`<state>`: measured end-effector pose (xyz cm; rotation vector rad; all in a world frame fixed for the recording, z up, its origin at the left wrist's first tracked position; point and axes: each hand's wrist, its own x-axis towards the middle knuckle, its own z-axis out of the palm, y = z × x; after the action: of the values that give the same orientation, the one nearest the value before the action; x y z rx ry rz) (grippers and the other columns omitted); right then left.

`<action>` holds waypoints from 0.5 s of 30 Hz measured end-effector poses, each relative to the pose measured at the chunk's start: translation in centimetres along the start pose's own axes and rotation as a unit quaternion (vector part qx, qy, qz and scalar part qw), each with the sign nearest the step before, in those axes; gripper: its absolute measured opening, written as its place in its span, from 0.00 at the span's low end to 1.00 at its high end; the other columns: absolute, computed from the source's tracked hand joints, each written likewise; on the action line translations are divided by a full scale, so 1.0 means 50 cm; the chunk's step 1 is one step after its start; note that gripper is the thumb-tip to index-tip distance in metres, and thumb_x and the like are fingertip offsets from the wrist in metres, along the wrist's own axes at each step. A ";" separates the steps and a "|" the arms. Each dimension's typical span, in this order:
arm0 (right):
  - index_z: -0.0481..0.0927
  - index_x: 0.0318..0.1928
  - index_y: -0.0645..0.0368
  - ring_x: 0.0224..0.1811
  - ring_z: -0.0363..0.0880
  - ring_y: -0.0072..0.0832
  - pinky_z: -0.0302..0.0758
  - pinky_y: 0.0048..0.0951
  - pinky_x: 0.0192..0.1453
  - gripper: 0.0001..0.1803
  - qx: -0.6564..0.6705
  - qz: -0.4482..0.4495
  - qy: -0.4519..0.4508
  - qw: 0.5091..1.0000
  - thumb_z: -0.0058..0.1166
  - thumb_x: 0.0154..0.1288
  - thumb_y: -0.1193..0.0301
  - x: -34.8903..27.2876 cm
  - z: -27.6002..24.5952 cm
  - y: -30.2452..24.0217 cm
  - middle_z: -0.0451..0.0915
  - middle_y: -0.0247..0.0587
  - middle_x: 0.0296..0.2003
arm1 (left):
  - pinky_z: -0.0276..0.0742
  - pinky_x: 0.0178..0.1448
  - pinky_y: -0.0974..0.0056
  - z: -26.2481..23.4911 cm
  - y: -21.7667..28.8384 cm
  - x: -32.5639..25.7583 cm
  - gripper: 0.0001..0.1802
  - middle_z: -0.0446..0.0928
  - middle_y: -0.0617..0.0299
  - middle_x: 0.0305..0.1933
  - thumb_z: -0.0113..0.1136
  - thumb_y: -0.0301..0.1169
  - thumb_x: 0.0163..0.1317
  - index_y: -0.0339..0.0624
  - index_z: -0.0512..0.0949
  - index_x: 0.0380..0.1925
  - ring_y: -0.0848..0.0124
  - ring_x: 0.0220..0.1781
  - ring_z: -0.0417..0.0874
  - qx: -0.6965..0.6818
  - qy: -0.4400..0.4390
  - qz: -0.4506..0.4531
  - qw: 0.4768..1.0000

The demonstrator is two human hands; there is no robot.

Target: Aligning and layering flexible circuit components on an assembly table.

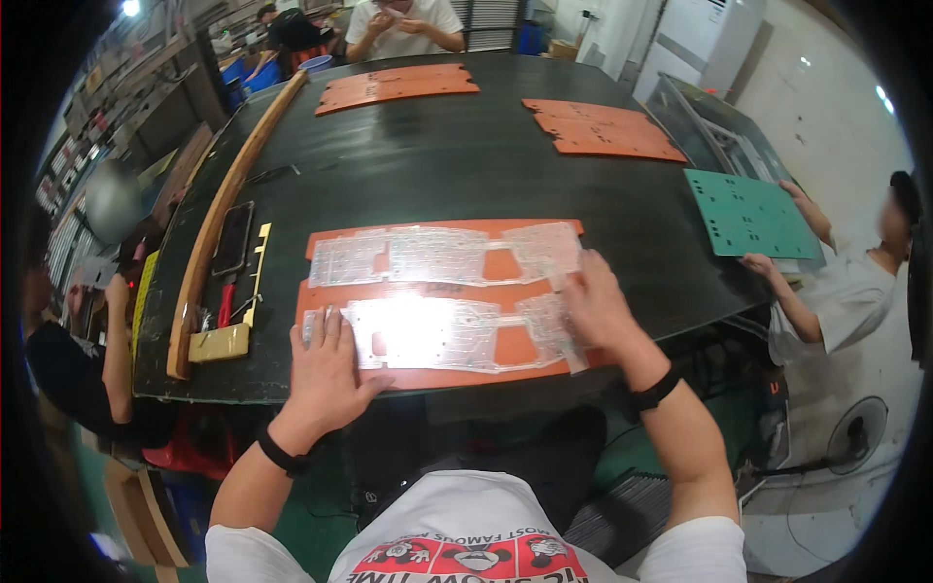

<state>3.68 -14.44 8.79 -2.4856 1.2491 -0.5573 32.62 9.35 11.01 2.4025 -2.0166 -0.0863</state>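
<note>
Two thin, silvery translucent patterned sheets, the far one (428,255) and the near one (428,325), lie side by side on an orange board (447,379) at the table's near edge. My left hand (330,369) rests open on the near sheet's left end, fingers stretched out over it. At the sheets' right ends, my right hand (598,306) lies with fingers apart, touching a narrow clear strip (573,355) that runs across the ends. The tips of some right fingers are hard to make out against the strip.
On the left of the dark table (408,175) are a long wooden bar (233,185), phone (233,238), red-handled tool (226,303) and yellowish block (220,343). Two orange boards (398,87) (607,131) lie farther back. At right, a person holds a green board (753,216). Other people are around the table.
</note>
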 end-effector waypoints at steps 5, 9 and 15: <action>0.59 0.65 0.66 0.70 0.49 0.54 0.45 0.54 0.70 0.38 -0.134 -0.126 -0.056 0.981 0.49 0.61 0.53 -0.068 0.071 -0.130 0.55 0.60 0.66 | 0.48 0.69 0.41 0.038 0.184 0.111 0.48 0.56 0.38 0.68 0.52 0.60 0.55 0.27 0.59 0.62 0.48 0.72 0.53 -0.137 0.054 0.163 0.976; 0.54 0.67 0.66 0.71 0.47 0.53 0.44 0.59 0.69 0.44 -0.154 -0.093 -0.050 0.982 0.48 0.60 0.48 -0.079 0.055 -0.090 0.52 0.60 0.68 | 0.51 0.69 0.43 0.060 0.194 0.131 0.49 0.55 0.41 0.70 0.51 0.62 0.55 0.29 0.59 0.63 0.51 0.73 0.53 -0.094 0.074 0.155 0.981; 0.47 0.69 0.68 0.73 0.41 0.53 0.41 0.56 0.71 0.46 -0.121 0.057 -0.076 0.988 0.46 0.62 0.48 -0.092 0.000 -0.021 0.46 0.61 0.69 | 0.48 0.70 0.42 0.037 0.129 0.099 0.45 0.56 0.39 0.69 0.58 0.53 0.53 0.29 0.60 0.62 0.49 0.72 0.54 -0.117 0.055 0.092 0.987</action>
<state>1.89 -10.09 8.33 -2.5689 1.4623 -0.1924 27.04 3.41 9.20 2.0296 -2.0394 -0.1755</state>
